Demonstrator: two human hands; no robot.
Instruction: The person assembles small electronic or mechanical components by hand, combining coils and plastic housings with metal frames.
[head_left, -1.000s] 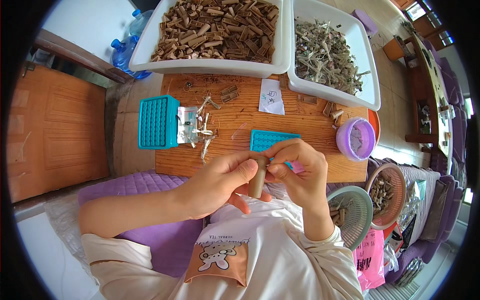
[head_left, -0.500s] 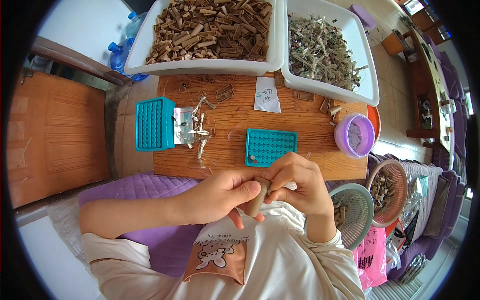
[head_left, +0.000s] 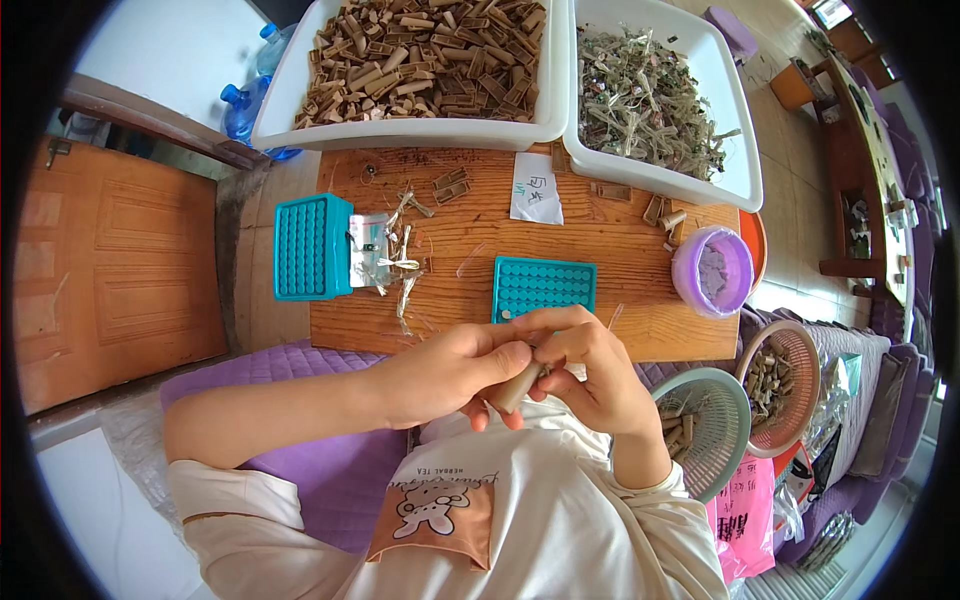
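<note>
A tan, rounded plastic casing (head_left: 517,388) is held in front of my chest, over the near edge of the table. My left hand (head_left: 465,368) wraps around it, thumb lying along its top. My right hand (head_left: 592,372) meets it at the other side, with thumb and fingers pinched close to its edge. Whatever sits between those right fingertips is small and mostly hidden. Just beyond both hands lies a teal tray (head_left: 545,282) with rows of round pockets, its near part covered by my fingers. A small pale piece rests in one near pocket.
Two white tubs stand at the back, one of brown casings (head_left: 420,60), one of tangled wired parts (head_left: 650,100). Stacked teal trays (head_left: 312,248) are left, beside loose wired strips (head_left: 402,265). A purple bowl (head_left: 740,290) stands right. Green (head_left: 735,425) and pink (head_left: 805,400) baskets hold casings.
The casing has tilted, its lower end swinging slightly right and up. My right fingers have shifted a little left over its upper end, and both hands are closer together.
</note>
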